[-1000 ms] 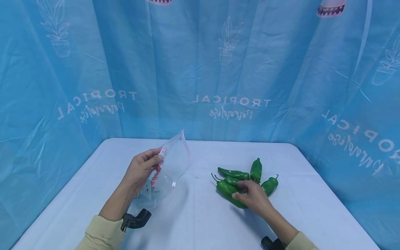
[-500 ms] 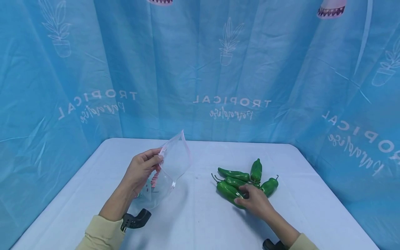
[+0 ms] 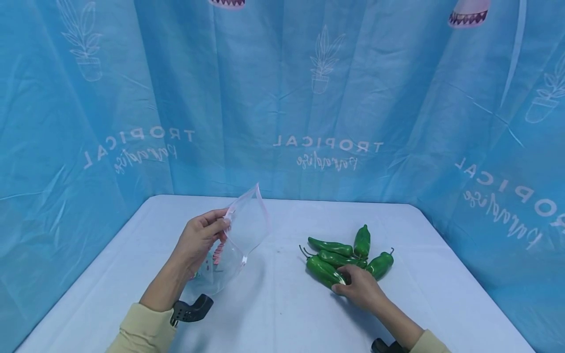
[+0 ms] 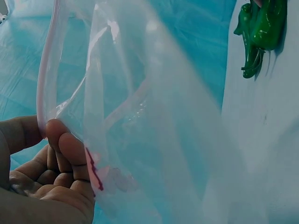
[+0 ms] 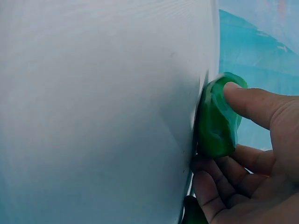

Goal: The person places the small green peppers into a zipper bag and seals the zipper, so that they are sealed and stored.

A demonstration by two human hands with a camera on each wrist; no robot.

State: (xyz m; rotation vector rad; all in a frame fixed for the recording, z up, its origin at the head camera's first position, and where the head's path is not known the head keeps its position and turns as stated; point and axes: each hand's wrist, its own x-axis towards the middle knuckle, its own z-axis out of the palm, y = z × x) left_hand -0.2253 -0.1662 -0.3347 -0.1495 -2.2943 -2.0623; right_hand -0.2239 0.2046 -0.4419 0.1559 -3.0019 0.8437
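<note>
Left hand (image 3: 200, 240) pinches the rim of a clear, open-mouthed bag (image 3: 249, 223); right hand (image 3: 362, 287) grips a green pepper (image 3: 323, 271) beside other peppers (image 3: 362, 241) on the table (image 3: 282, 318).

- A curtained-off booth, arranged like a small recording corner; what kind of building surrounds it cannot be told;
- blue curtain (image 3: 247, 98) hanging at left, back and right, creased and folded;
- "TROPICAL paradise" lettering (image 3: 327, 143) on it, reading backwards; potted-plant outlines (image 3: 320, 82) too;
- a white table (image 3: 282, 318) inside; black wrist mount (image 3: 192, 310) worn over it.
</note>
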